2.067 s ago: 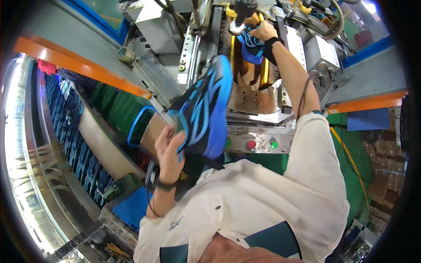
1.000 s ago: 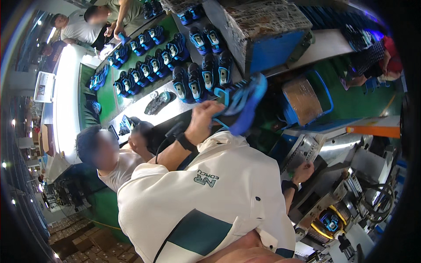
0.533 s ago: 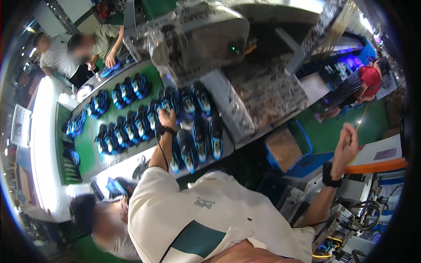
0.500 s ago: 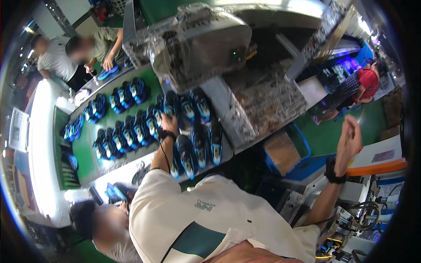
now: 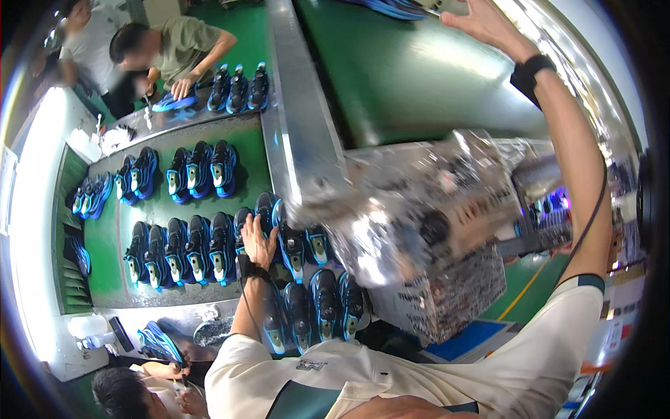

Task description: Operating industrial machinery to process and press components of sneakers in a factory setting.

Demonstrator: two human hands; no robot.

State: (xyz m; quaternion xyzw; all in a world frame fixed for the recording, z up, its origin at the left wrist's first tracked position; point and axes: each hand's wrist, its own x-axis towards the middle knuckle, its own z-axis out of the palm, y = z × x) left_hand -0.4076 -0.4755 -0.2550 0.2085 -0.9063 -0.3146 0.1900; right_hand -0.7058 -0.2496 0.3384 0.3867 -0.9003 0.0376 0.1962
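My left hand (image 5: 258, 241) lies over the row of dark shoes with blue soles, its fingers spread. It touches a dark shoe (image 5: 242, 220) in that row, and another shoe (image 5: 266, 207) stands just beyond its fingertips. Right of it is a further shoe (image 5: 292, 244). Several more shoes (image 5: 324, 304) stand below and right of my wrist. My right arm stretches far up to the right. The right hand (image 5: 485, 24) is open, with fingers apart, close to a blue shoe-like item (image 5: 394, 8) cut off by the top edge.
A plastic-wrapped machine part (image 5: 419, 216) stands between my arms, beside a metal rail (image 5: 300, 105). Shoes line the green belt (image 5: 181, 209) on the left. Across it, a co-worker (image 5: 185, 52) handles a blue shoe; another person (image 5: 139, 391) works at the lower left.
The view has shifted and turned. My right hand has gone from the lower right to the far upper right. My left hand stays at the shoe row, its fingers more spread.
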